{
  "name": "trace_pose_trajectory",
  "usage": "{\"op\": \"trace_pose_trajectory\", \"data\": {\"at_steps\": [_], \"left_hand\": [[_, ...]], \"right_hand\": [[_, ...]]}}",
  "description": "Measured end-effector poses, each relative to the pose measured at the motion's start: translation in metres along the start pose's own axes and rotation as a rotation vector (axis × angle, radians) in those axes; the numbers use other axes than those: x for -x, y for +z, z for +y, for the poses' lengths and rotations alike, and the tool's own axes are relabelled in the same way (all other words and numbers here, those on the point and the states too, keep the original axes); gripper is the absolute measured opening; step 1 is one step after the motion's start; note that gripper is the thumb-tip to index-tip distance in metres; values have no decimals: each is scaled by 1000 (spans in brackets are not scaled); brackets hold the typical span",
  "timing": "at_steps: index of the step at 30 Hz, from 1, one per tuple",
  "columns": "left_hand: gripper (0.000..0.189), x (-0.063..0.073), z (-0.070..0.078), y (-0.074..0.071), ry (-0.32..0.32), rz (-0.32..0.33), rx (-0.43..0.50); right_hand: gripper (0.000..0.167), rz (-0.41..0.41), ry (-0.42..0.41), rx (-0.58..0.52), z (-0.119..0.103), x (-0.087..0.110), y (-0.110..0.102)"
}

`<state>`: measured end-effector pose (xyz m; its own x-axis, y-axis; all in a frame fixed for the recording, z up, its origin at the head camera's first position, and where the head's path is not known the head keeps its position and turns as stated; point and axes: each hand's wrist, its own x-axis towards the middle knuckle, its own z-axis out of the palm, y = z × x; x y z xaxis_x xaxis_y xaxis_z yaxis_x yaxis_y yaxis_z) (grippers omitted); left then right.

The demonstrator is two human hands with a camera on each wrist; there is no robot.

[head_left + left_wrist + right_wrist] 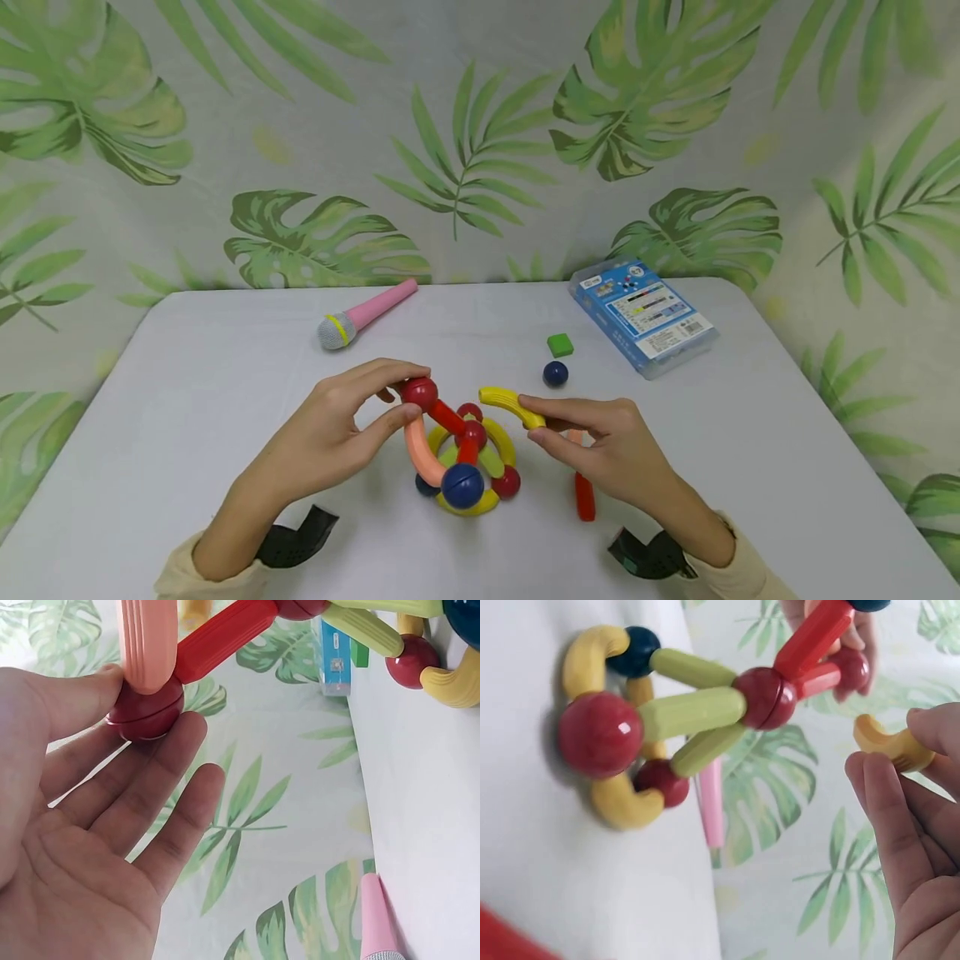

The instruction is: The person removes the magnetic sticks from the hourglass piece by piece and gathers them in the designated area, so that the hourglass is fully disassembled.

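My left hand [341, 433] pinches a red ball [419, 393] between thumb and fingers. That ball belongs to a structure of balls and rods; a red rod [229, 637] and a peach curved rod [420, 450] meet at it. The peach rod runs to a dark blue ball [462, 487]. Below, light green rods [694, 712] link a central red ball [765, 697] to a base ring of yellow curved rods [596, 660] and balls on the table. To the right, my right hand [611, 442] pinches a loose yellow curved rod [502, 399], apart from the structure.
A red rod [585, 498] and a partly hidden orange piece [574, 436] lie by the right hand. Farther back are a blue ball [556, 374], a green block [560, 345], a blue box [643, 317] and a pink toy microphone [371, 310].
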<state>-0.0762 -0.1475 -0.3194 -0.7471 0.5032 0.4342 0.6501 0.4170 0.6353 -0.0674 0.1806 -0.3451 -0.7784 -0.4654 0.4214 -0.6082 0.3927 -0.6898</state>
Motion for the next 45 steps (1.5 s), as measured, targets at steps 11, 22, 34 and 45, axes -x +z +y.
{"op": "trace_pose_trajectory", "data": {"at_steps": [11,22,34,45], "left_hand": [[38,-3,0,-2,5,4,10],[39,-3,0,-1,2,2,14],[38,-1,-3,0,-14,-3,8],[39,-3,-3,0,-9,-4,13]], "right_hand": [[40,135,146,137,39,44,-18],[42,192,237,391,66,64,-22],[38,24,288,505,71,67,-18],[40,-18,311,548,74,66,-16]]}}
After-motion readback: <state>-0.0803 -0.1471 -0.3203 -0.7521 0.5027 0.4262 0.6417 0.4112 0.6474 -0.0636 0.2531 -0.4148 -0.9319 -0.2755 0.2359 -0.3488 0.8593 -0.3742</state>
